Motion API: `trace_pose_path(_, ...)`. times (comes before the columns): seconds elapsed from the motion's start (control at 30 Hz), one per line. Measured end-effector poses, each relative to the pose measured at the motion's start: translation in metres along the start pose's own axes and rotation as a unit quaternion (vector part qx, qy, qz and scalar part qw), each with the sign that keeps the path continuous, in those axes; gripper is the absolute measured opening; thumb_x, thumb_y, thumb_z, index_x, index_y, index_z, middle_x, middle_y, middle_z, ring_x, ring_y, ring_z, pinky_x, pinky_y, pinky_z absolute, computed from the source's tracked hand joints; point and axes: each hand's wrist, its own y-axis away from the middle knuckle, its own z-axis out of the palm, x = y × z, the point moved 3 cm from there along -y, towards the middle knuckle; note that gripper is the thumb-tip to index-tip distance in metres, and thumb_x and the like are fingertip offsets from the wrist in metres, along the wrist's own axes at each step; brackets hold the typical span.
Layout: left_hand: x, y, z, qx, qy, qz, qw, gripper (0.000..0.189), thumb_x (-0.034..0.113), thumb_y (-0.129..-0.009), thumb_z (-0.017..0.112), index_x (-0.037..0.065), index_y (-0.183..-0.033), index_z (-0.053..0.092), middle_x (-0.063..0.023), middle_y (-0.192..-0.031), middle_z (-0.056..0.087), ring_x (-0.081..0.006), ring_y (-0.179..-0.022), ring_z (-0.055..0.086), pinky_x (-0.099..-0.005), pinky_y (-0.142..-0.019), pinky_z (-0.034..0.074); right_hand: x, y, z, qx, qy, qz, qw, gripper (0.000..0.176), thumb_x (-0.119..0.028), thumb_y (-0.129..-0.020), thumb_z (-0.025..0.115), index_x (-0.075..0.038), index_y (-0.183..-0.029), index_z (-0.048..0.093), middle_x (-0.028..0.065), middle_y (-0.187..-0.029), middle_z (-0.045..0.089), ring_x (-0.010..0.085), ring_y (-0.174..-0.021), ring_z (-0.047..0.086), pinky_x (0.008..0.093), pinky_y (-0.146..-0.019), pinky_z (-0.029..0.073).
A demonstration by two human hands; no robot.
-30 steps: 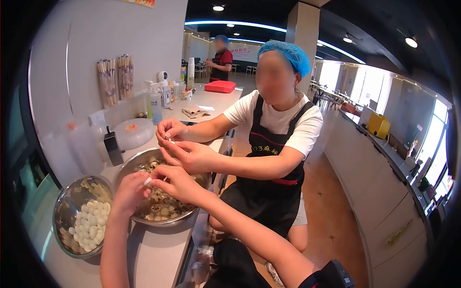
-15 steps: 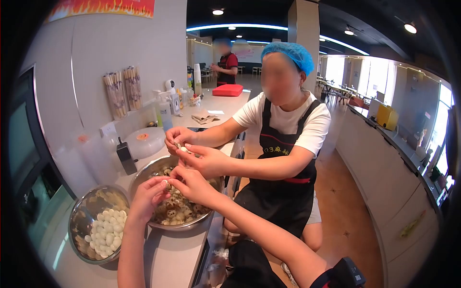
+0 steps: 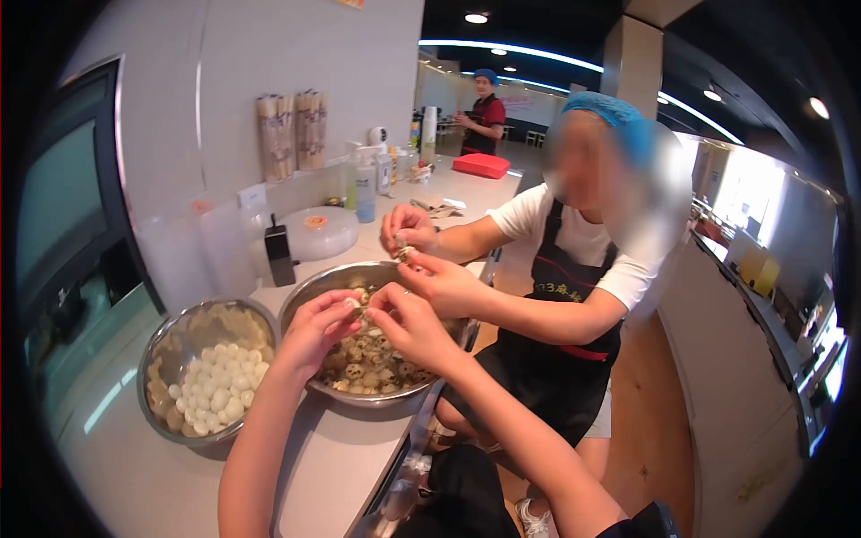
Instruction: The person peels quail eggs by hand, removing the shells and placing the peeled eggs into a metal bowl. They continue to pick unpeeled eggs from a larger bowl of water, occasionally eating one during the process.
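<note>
My left hand pinches a small quail egg, partly hidden by the fingertips. From the other side, my right hand has its fingers closed on the same egg. Both hands are above a large steel bowl of speckled quail eggs in their shells, some under my fingers. To the left, a second steel bowl leans slightly and holds a pile of white peeled eggs. Across from me, a co-worker's hands hold another speckled egg over the large bowl's far side.
Behind the bowls stand a round clear-lidded container, a black box-shaped object and pump bottles. A red box lies farther along the counter. The seated co-worker is at the right; another person stands far back.
The view has swung left, so everything sits farther right in the frame. My hands stay together on the egg, with the fingers shifted slightly. The co-worker's hands remain over the bowl.
</note>
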Motion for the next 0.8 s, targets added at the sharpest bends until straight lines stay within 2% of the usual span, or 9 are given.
trace_pose_path(0.07, -0.005, -0.004, -0.007, -0.011, 0.049, 0.016, 0.999, 0.023, 0.012, -0.081, 0.054, 0.000, -0.101, 0.052, -0.0044, -0.091, 0.055, -0.0110, -0.079, 0.056, -0.0218, -0.074, 0.048, -0.004, 0.001, 0.001, -0.021, 0.005, 0.022, 1.000, 0.009, -0.008, -0.079, 0.054, 0.000, -0.078, 0.049, 0.0021, -0.067, 0.052, 0.0059, -0.059, 0.048, 0.0196, -0.052, 0.039)
trace_pose_path(0.13, -0.004, -0.002, -0.009, 0.018, 0.066, 0.026, 0.997, 0.023, 0.013, -0.083, 0.053, -0.001, -0.102, 0.052, -0.0049, -0.091, 0.055, -0.0116, -0.080, 0.056, -0.0218, -0.074, 0.048, 0.002, 0.003, 0.001, -0.033, -0.017, 0.071, 0.997, 0.012, -0.010, -0.075, 0.056, 0.001, -0.074, 0.050, 0.0070, -0.065, 0.054, 0.0139, -0.057, 0.052, 0.0246, -0.052, 0.042)
trace_pose_path(0.2, -0.003, -0.002, -0.009, 0.023, 0.095, 0.021, 0.995, 0.024, 0.013, -0.083, 0.052, 0.000, -0.102, 0.051, -0.0050, -0.091, 0.055, -0.0118, -0.079, 0.056, -0.0211, -0.072, 0.048, 0.004, 0.004, -0.001, -0.023, -0.042, 0.089, 0.995, 0.011, -0.010, -0.073, 0.056, 0.000, -0.072, 0.052, 0.0035, -0.060, 0.052, 0.0099, -0.054, 0.050, 0.0224, -0.053, 0.041)
trace_pose_path(0.3, -0.002, -0.002, -0.007, -0.002, 0.086, 0.014, 0.996, 0.022, 0.014, -0.083, 0.053, 0.001, -0.101, 0.051, -0.0047, -0.091, 0.055, -0.0114, -0.077, 0.056, -0.0207, -0.070, 0.048, 0.000, 0.001, -0.001, -0.031, -0.014, 0.101, 0.994, 0.011, -0.010, -0.072, 0.057, 0.000, -0.074, 0.051, 0.0047, -0.068, 0.054, 0.0101, -0.058, 0.052, 0.0218, -0.054, 0.042)
trace_pose_path(0.37, -0.001, -0.002, -0.003, -0.021, 0.063, 0.013, 0.998, 0.020, 0.015, -0.082, 0.055, 0.002, -0.097, 0.053, -0.0035, -0.091, 0.055, -0.0099, -0.078, 0.055, -0.0205, -0.071, 0.047, -0.008, -0.001, 0.002, 0.005, -0.027, 0.022, 0.999, 0.014, -0.008, -0.072, 0.057, 0.000, -0.083, 0.055, 0.0061, -0.079, 0.056, 0.0107, -0.066, 0.055, 0.0220, -0.055, 0.044)
trace_pose_path(0.4, 0.000, -0.001, -0.001, -0.019, 0.064, 0.008, 0.998, 0.020, 0.015, -0.082, 0.055, 0.002, -0.097, 0.053, -0.0035, -0.091, 0.055, -0.0099, -0.078, 0.055, -0.0205, -0.071, 0.047, -0.010, -0.001, 0.001, 0.004, -0.029, 0.027, 0.999, 0.014, -0.008, -0.072, 0.057, 0.000, -0.083, 0.055, 0.0061, -0.079, 0.056, 0.0107, -0.066, 0.055, 0.0220, -0.055, 0.044)
trace_pose_path(0.5, -0.001, 0.000, 0.000, -0.054, 0.006, 0.003, 0.998, 0.023, 0.019, -0.080, 0.058, 0.004, -0.097, 0.054, -0.0035, -0.092, 0.057, -0.0085, -0.081, 0.055, -0.0204, -0.071, 0.046, -0.012, -0.002, -0.001, -0.020, -0.007, 0.010, 1.000, 0.024, -0.007, -0.074, 0.059, -0.004, -0.098, 0.057, 0.0058, -0.085, 0.056, 0.0128, -0.075, 0.055, 0.0219, -0.059, 0.045)
trace_pose_path(0.7, -0.001, 0.002, 0.003, -0.066, -0.009, -0.009, 0.998, 0.024, 0.021, -0.080, 0.060, 0.004, -0.096, 0.056, -0.0037, -0.089, 0.058, -0.0081, -0.081, 0.055, -0.0199, -0.071, 0.045, -0.008, -0.002, -0.003, -0.029, 0.023, -0.040, 0.998, 0.018, -0.002, -0.074, 0.058, -0.002, -0.092, 0.057, 0.0056, -0.083, 0.054, 0.0128, -0.074, 0.053, 0.0223, -0.058, 0.044)
trace_pose_path(0.8, -0.002, 0.001, 0.002, -0.053, -0.004, -0.014, 0.998, 0.024, 0.021, -0.079, 0.061, 0.003, -0.095, 0.056, -0.0036, -0.088, 0.058, -0.0079, -0.080, 0.055, -0.0199, -0.070, 0.046, -0.009, -0.002, 0.001, -0.035, -0.035, 0.007, 0.999, 0.012, -0.002, -0.075, 0.057, 0.000, -0.086, 0.055, 0.0057, -0.081, 0.051, 0.0135, -0.074, 0.052, 0.0230, -0.057, 0.043)
